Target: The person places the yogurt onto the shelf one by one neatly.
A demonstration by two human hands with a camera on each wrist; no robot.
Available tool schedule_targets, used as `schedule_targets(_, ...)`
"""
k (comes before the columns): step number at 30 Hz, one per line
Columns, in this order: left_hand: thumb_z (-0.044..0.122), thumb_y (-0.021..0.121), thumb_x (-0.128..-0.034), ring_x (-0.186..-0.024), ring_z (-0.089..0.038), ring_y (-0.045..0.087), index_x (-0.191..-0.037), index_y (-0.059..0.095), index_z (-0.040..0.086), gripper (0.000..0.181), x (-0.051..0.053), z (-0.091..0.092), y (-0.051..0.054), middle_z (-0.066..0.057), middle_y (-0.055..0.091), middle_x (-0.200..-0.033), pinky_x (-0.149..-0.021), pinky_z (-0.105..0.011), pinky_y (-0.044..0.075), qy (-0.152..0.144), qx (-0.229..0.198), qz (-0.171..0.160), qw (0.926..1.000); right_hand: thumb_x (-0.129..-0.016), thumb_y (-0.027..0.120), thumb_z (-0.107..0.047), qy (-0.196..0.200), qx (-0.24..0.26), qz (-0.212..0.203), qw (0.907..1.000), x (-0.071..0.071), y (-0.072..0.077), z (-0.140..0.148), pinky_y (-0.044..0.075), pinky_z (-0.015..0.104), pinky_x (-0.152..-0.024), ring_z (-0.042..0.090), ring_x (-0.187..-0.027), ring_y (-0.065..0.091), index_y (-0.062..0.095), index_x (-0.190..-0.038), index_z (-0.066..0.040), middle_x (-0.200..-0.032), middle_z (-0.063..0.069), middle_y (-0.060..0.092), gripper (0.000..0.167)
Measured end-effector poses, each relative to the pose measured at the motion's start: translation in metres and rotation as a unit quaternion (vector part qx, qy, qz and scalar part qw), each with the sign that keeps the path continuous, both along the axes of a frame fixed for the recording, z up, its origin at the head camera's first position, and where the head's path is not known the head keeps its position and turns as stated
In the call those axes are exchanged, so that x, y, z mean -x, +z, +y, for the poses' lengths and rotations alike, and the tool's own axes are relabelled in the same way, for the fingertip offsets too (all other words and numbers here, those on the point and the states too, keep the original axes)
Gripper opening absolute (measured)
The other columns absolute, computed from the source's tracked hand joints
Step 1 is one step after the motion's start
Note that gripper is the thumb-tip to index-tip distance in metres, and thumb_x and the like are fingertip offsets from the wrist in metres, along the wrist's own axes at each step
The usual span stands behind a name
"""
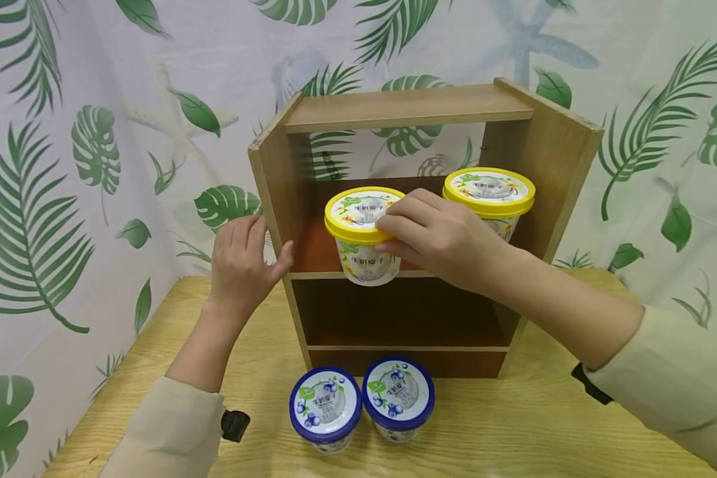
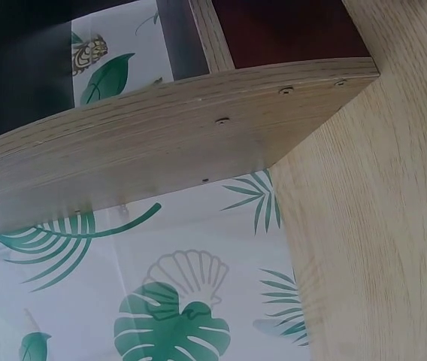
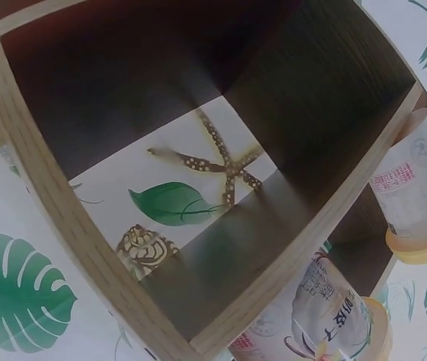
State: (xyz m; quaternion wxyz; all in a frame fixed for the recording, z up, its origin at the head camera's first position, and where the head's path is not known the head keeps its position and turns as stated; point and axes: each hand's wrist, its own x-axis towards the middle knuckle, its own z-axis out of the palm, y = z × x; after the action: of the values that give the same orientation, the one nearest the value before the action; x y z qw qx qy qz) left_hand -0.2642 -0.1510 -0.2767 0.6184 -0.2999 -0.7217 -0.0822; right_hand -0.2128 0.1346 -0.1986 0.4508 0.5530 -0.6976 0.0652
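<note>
While one yellow-lidded tub [image 1: 488,188] appears shelved, the right hand [image 1: 445,240] grips a second tub [image 1: 364,262], the left hand [image 1: 241,269] looks uncurled, and two blue-lidded tubs [image 1: 325,406] [image 1: 398,393] stand unshelved.

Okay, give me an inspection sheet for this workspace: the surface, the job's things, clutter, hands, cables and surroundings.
Surface: wood-grain table, bearing an open wooden shelf unit.
Job's things: held yellow-lidded tub at the front of the upper compartment; second yellow-lidded tub at that compartment's right; left blue-lidded tub and right blue-lidded tub on the table before the unit.
Clutter: nothing seen.
Hands: right hand grips the first tub by its lid edge; left hand is at the unit's left side panel.
Cables: nothing seen.
Surroundings: white backdrop printed with green leaves and starfish.
</note>
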Motion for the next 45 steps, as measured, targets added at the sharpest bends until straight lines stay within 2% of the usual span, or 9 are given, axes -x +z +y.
schedule_targets(4,0.029,0.049,-0.0912,-0.079,-0.038,0.054,-0.093,0.055,-0.013,0.042,0.0,-0.001,0.0,-0.024,0.057,-0.088,-0.069,-0.045,0.046,0.0,-0.001,-0.002,1.0,-0.072,0.08,-0.012,-0.001,0.001,-0.013,0.9999,0.001,0.001,-0.002,0.056,0.034,-0.071,0.026,-0.082,0.058,0.063,-0.094,0.0,-0.089,0.012,0.064,0.03)
schedule_targets(19,0.03,0.048,-0.0917,-0.079,-0.038,0.054,-0.093,0.055,-0.013,0.044,-0.001,-0.003,0.0,-0.024,0.057,-0.088,-0.069,-0.045,0.045,0.004,-0.003,-0.009,0.9999,-0.074,0.078,-0.013,0.0,0.014,-0.039,0.9991,0.011,0.001,-0.014,0.055,0.034,-0.074,0.027,-0.086,0.057,0.062,-0.093,0.001,-0.09,0.012,0.064,0.029)
schedule_targets(29,0.029,0.048,-0.0918,-0.078,-0.038,0.053,-0.093,0.055,-0.013,0.042,-0.001,-0.002,0.001,-0.023,0.056,-0.087,-0.069,-0.045,0.045,0.005,0.0,0.0,1.0,-0.075,0.077,-0.012,-0.007,0.028,-0.049,0.9984,0.017,-0.001,-0.018,0.055,0.034,-0.076,0.027,-0.087,0.057,0.061,-0.093,0.001,-0.09,0.012,0.063,0.027)
schedule_targets(45,0.03,0.047,-0.0928,-0.079,-0.038,0.055,-0.094,0.056,-0.013,0.045,-0.001,0.001,-0.001,-0.024,0.058,-0.088,-0.069,-0.045,0.046,0.006,0.0,-0.009,0.9999,-0.078,0.075,-0.012,-0.032,0.029,-0.064,0.997,0.026,-0.003,-0.022,0.055,0.035,-0.079,0.027,-0.089,0.057,0.062,-0.097,0.001,-0.092,0.012,0.063,0.026)
